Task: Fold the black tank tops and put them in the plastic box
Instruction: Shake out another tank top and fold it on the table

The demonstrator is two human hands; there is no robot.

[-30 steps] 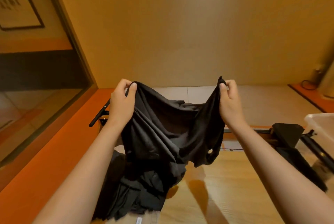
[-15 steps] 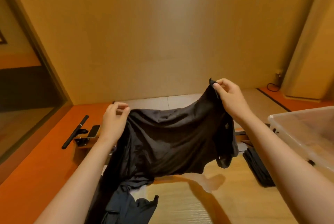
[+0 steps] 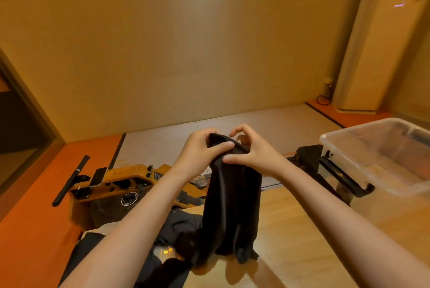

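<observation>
A black tank top point(image 3: 232, 204) hangs folded in half lengthwise above the wooden table point(image 3: 302, 241), its lower end touching the tabletop. Both hands meet at its top edge. My left hand point(image 3: 200, 152) grips the upper corners, thumb laid across the cloth. My right hand point(image 3: 250, 148) pinches the same edge from the right, with its index finger and thumb curled above. More black tank tops point(image 3: 167, 241) lie in a heap at the table's near left. The clear plastic box point(image 3: 381, 155) stands at the right and looks empty.
A wooden rowing machine point(image 3: 125, 185) with a black handle bar point(image 3: 69, 180) sits on the orange floor behind the table's left part. A black clamp arm point(image 3: 337, 171) lies beside the box. A tall standing air conditioner point(image 3: 377, 50) fills the far right corner.
My hands have come together, bringing the two top corners of the spread tank top into one fold. The view has swung right and up, showing more of the box.
</observation>
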